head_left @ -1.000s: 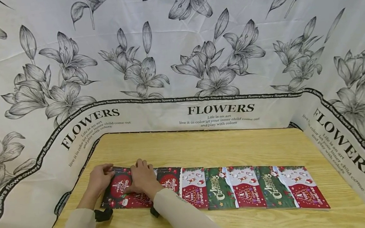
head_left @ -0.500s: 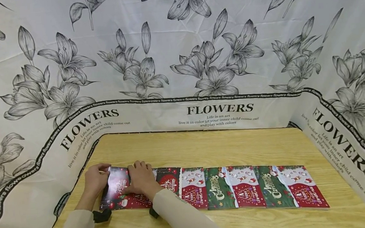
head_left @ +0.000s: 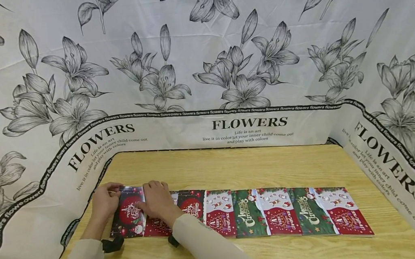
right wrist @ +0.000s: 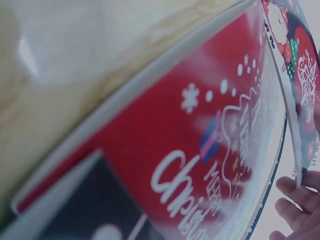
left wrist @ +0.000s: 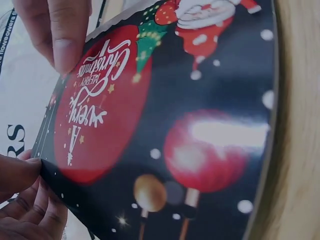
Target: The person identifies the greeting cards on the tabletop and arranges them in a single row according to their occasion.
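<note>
At the left end of a row, a dark Christmas booklet (head_left: 127,223) with a red circle is held by both hands. My left hand (head_left: 103,204) pinches its far left corner, with the thumb (left wrist: 17,172) on the cover and fingers beneath. My right hand (head_left: 158,200) grips its right edge; in the right wrist view its fingers (right wrist: 297,202) show below that edge. The booklet is raised slightly there, apart from the red-and-white booklet (right wrist: 160,115) beside it. That neighbour lies partly hidden beneath my right hand and forearm in the head view.
The row goes on rightward with another dark booklet (head_left: 193,206), green booklets (head_left: 249,215) and red-and-white ones (head_left: 345,212), edges overlapping or close together. They lie on a wood-grain table (head_left: 232,164). A flower-printed cloth (head_left: 178,133) encloses the back and sides.
Both hands have shifted a little left, and the dark booklet has moved left with them. More of the red-and-white booklet's lower part shows. The rest of the row stays in place.
</note>
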Motion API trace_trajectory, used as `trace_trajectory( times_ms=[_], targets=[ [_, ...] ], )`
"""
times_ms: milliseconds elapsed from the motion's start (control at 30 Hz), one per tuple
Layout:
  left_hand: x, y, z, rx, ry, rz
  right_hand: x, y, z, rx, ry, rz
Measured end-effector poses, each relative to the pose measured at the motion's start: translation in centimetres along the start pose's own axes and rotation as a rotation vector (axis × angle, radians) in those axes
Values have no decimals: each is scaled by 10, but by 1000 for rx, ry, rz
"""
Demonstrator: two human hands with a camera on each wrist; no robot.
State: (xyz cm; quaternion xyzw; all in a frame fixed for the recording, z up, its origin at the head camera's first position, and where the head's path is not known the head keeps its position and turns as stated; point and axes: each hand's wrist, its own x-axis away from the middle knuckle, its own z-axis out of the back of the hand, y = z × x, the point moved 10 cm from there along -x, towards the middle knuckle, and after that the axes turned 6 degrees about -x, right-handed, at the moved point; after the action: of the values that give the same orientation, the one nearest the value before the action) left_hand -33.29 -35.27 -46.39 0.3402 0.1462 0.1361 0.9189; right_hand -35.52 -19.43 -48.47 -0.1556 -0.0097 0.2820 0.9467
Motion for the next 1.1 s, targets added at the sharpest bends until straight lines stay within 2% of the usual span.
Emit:
trace_trajectory(
  times_ms=[433, 733, 867, 1000, 1100],
  targets=[
    [3, 3, 8, 44, -17, 11, 1, -1, 20, -50, 178, 6],
    [5, 7, 15, 70, 11, 7, 2, 0, 32, -169, 248, 2],
    [4, 9, 16, 70, 21, 4, 3, 4, 38, -310, 282, -9],
    [5, 10, 16, 70, 17, 11, 3, 11, 37, -516, 281, -65],
    [6, 9, 13, 76, -4, 24, 4, 16, 34, -613, 274, -103]
  ],
)
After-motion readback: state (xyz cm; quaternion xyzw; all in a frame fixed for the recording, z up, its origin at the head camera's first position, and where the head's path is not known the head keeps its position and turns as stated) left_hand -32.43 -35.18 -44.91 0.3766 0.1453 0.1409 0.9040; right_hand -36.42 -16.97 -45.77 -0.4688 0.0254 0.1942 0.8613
